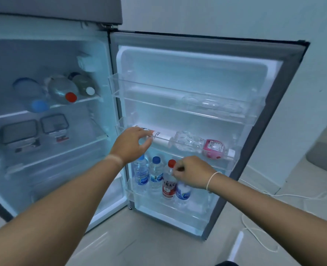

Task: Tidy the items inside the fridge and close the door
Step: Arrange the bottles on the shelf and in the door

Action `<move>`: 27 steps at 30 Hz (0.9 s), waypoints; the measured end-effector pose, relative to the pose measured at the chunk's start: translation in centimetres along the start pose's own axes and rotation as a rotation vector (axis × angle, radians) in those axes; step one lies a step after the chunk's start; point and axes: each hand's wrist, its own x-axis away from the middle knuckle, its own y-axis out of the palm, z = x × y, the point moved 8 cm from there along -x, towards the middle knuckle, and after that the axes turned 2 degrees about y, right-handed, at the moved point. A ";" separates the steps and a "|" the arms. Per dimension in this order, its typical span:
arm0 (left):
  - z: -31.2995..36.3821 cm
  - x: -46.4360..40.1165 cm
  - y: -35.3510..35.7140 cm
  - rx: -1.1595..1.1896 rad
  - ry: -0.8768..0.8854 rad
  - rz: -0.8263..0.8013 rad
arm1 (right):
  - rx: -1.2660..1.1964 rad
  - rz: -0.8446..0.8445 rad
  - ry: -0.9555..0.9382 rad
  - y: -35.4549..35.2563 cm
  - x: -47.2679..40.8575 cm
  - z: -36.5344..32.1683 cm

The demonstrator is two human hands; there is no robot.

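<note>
Two hands work at the open fridge door (pixel 285 116), one at each of its lower shelves. Nearest, the right hand (pixel 192 172) is at the bottom shelf (pixel 158 205), where four bottles stand upright in a row toward the hinge end; its fingers are curled and seem to pinch the top of the fourth bottle (pixel 183 191), which is hidden under the hand, just beside the red-capped bottle (pixel 169 179). I judge this grip at the cap is for setting the bottle straight against its neighbour, so the row stays tight and does not fall when the door swings. Two blue-capped bottles (pixel 156 174) stand further toward the hinge. One shelf higher, the left hand (pixel 132 144) reaches over the rail of the middle shelf (pixel 233 166), and its curled fingers and thumb hold the end of a white tube (pixel 160 138) that lies flat along the shelf. Beside it a clear bottle with a pink label (pixel 201 144) also lies on its side, probably waiting to be stood up. The top shelf (pixel 255 118) carries only a clear tray. Farthest, inside the fridge body, three bottles (pixel 64 91) lie on the upper shelf and two boxes (pixel 20 134) sit below them.
</note>
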 end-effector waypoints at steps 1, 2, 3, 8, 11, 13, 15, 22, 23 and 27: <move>-0.3 -0.2 0.2 -0.006 -0.030 -0.019 | -0.023 0.107 -0.046 -1.9 0.5 -0.9; -0.6 -0.6 0.3 -0.015 -0.065 -0.040 | -0.035 0.217 -0.080 -4.0 0.9 -1.4; -0.7 -1.1 0.3 -0.026 -0.100 -0.065 | -0.023 0.320 -0.107 -5.9 1.1 -1.7; 1.0 -1.6 -0.1 -0.086 -0.126 -0.104 | 0.098 0.358 0.117 -9.3 -0.8 3.1; 1.0 -1.1 0.6 -0.099 -0.134 -0.102 | -0.068 0.089 0.305 -6.9 -2.4 6.3; 1.1 -1.1 0.7 -0.107 -0.133 -0.105 | -0.078 0.045 0.324 -6.8 -2.6 6.6; 1.1 -1.4 0.8 -0.100 -0.134 -0.121 | -0.048 0.029 0.329 -7.1 -2.5 6.3; 1.1 -1.6 0.7 -0.114 -0.137 -0.134 | -0.167 0.375 0.237 -8.0 -1.7 6.8; 1.1 -1.5 0.7 -0.110 -0.132 -0.128 | -0.153 0.480 0.197 -8.8 -1.0 6.6; 1.1 -1.4 0.7 -0.113 -0.131 -0.126 | 0.064 0.694 0.003 -11.7 2.7 4.0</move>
